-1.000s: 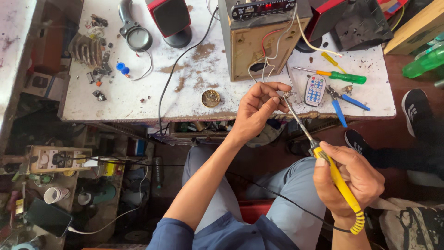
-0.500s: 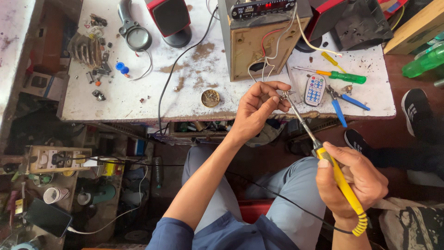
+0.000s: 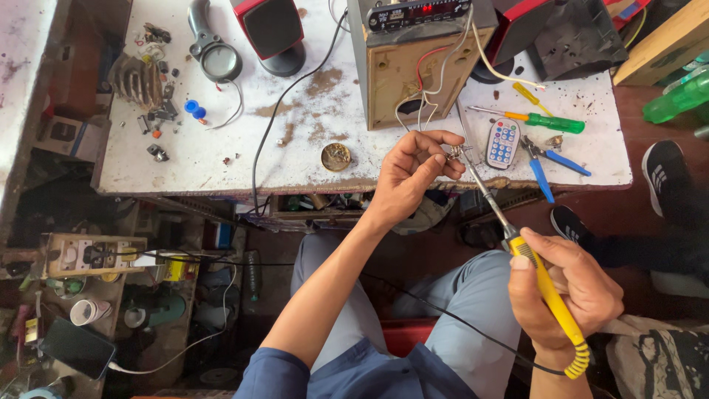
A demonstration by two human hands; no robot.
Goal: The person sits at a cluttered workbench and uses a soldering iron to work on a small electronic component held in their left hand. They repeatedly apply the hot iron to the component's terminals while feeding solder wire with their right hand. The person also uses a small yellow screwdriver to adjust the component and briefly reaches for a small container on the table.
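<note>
Compared with a second ago, the left hand (image 3: 410,174) has curled in tighter and the soldering iron (image 3: 517,255) tip now sits right on the small metal part (image 3: 456,154) pinched in its fingers. The part is held up off the bench (image 3: 221,159) edge, probably so the wires (image 3: 425,103) from the wooden speaker box (image 3: 413,70) stay slack. The right hand (image 3: 565,292) is wrapped shut round the yellow handle, well back from the hot end. The iron's long axis runs diagonally, tip pointing up-left toward the box, cord end down-right.
</note>
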